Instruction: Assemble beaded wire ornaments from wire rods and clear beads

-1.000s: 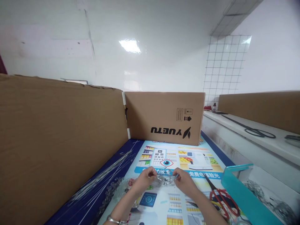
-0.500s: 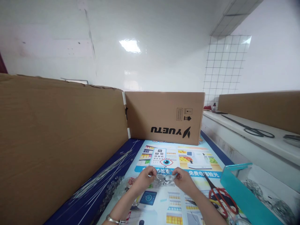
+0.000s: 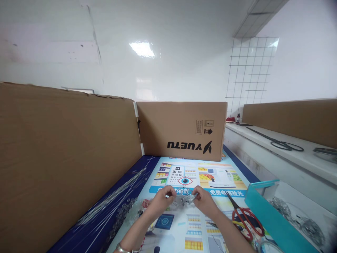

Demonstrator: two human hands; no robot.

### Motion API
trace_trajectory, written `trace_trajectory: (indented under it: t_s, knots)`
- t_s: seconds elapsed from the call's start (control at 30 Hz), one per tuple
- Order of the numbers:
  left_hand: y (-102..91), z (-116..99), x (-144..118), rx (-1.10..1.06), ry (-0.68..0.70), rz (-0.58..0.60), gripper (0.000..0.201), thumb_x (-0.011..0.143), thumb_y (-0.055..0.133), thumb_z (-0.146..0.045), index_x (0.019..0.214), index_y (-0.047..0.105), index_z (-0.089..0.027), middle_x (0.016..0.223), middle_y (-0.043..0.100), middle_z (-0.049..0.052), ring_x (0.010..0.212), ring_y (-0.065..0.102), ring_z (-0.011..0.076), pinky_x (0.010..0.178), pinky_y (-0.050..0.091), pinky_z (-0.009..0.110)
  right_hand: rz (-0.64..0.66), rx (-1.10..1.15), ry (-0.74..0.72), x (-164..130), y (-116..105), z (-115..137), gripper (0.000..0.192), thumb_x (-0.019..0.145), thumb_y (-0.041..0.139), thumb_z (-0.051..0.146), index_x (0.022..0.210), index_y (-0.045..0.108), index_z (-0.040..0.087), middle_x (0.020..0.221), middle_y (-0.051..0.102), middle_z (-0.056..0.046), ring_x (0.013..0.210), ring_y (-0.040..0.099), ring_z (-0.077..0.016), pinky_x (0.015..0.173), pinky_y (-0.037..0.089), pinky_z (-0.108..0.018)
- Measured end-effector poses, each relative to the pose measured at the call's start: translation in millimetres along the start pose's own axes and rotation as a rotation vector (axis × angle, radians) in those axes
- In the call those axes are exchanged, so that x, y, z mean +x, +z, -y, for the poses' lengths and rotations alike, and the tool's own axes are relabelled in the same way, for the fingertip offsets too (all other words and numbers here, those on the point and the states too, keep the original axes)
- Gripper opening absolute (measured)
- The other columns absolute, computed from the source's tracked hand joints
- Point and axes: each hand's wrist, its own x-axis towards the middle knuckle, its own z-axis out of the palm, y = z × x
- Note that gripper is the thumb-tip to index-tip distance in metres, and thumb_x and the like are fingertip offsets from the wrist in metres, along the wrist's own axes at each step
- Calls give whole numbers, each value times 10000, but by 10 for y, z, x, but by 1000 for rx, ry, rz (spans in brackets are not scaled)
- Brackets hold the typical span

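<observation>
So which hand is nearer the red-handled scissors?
Right. The right hand is just left of the red-handled scissors, apart from them; the left hand is farther left, beyond the clear beaded piece.

Two bare forearms with no sleeves end in the left hand (image 3: 159, 201) and the right hand (image 3: 204, 201). A thin silver bangle (image 3: 123, 249) circles the left wrist, below that hand.

Matt brown cardboard walls (image 3: 65, 154) are enclosing a glossy printed poster (image 3: 189, 225), where thin shiny wires (image 3: 113, 200) and clear glassy beads (image 3: 123, 212) are lying, red plastic-handled metal scissors (image 3: 243, 218) and smooth teal plastic tray (image 3: 273, 225) beside.
</observation>
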Motion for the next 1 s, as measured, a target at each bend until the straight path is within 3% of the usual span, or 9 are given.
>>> trace_trajectory:
  t_s: [0.27,0.7,0.87,1.0]
  knots:
    - [-16,-264,-11,34,23,-9,91,687,508,-131,690,578,-188,689,547,-23,654,472,127,580,342,215,22,41,-8,-24,32,59,277,611,485,76,842,535,221,575,481,72,517,462,-100,500,327,-198]
    - [-97,-292,9,-75,-105,-11,43,649,511,-164,669,542,-185,578,499,-50,513,461,106,489,375,215,91,257,-22,-77,2,234,315,591,471,73,866,508,224,856,567,15,704,543,-129,577,383,-211]
    - [-150,-328,-6,-94,-124,20,61,636,516,-143,678,545,-176,596,511,-45,517,474,100,493,375,215,136,395,32,-49,-12,246,297,570,445,83,830,511,211,824,573,15,752,546,-144,649,406,-242]
    - [-168,-404,-35,-98,-105,56,78,657,519,-142,710,568,-171,637,540,-31,558,490,108,515,367,218,196,513,107,-17,-15,232,296,579,443,129,853,530,200,776,597,5,700,542,-143,582,392,-234]
